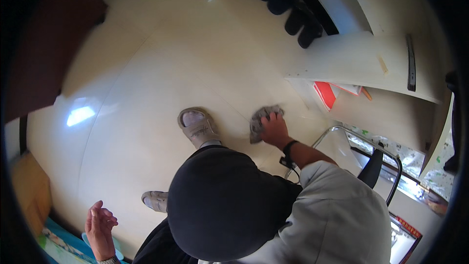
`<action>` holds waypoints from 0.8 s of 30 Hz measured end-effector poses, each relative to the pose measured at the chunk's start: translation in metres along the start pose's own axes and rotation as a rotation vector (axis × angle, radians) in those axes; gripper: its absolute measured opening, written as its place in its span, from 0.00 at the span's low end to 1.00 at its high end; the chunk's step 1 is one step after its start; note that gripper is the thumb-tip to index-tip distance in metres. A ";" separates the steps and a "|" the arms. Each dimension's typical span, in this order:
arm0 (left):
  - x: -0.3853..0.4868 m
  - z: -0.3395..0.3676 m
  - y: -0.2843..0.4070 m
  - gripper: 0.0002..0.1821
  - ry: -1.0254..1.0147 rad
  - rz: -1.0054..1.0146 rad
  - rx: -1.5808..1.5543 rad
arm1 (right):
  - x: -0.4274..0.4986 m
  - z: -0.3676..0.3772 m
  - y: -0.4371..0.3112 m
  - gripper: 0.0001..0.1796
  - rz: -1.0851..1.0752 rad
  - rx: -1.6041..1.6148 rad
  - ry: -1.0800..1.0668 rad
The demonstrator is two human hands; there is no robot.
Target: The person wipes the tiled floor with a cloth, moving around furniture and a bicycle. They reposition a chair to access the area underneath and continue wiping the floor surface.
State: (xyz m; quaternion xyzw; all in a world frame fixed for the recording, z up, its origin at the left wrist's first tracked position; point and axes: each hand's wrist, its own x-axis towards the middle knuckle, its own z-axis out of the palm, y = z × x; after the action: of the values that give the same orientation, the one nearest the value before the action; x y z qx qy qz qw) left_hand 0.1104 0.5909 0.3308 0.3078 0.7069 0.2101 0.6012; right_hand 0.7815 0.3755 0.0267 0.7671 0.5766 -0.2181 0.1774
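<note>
My right hand (275,129) is pressed down on a crumpled grey-brown cloth (258,123) on the pale, glossy floor (161,69). Its fingers curl over the cloth, and part of the cloth lies hidden beneath them. At the lower left, my left hand (99,229) hangs in the air with loosely bent fingers and nothing in it. Between the hands is my bent knee in black trousers (227,201). My feet wear beige slides; one slide (205,132) is just left of the cloth, the other slide (155,201) farther back.
On the right stands a white cabinet (351,58) with a red-covered book (324,95) in its open compartment. A chrome tubular frame (361,137) is beside my right forearm. Dark slippers (289,11) line the cabinet's far base. Dark red furniture (51,40) fills the upper left; a light blue basin (118,247) sits behind my left hand.
</note>
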 end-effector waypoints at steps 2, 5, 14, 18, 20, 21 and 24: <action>-0.013 -0.003 -0.005 0.22 0.023 -0.002 -0.010 | -0.016 0.009 0.002 0.31 -0.072 -0.005 0.035; -0.030 -0.007 -0.011 0.22 0.043 -0.001 -0.019 | -0.001 -0.004 0.013 0.25 -0.039 0.231 0.097; -0.034 -0.014 -0.011 0.22 0.081 0.025 -0.019 | 0.203 -0.217 -0.041 0.22 -0.271 0.436 0.457; -0.026 -0.009 -0.004 0.22 0.079 -0.006 0.002 | 0.330 -0.288 -0.087 0.29 -0.304 0.276 0.355; -0.024 -0.007 -0.001 0.23 0.072 -0.034 0.007 | 0.392 -0.295 -0.116 0.31 -0.298 0.336 0.298; -0.022 -0.006 0.000 0.23 0.069 -0.044 0.010 | 0.416 -0.289 -0.136 0.31 -0.300 0.419 0.263; -0.017 -0.003 0.002 0.23 0.077 -0.049 -0.010 | 0.437 -0.258 -0.188 0.29 -0.204 0.326 0.411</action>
State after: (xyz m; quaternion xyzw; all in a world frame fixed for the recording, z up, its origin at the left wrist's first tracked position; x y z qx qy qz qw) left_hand 0.1090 0.5811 0.3451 0.2790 0.7357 0.2107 0.5802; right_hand 0.7386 0.9145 0.0045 0.7516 0.6321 -0.1645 -0.0918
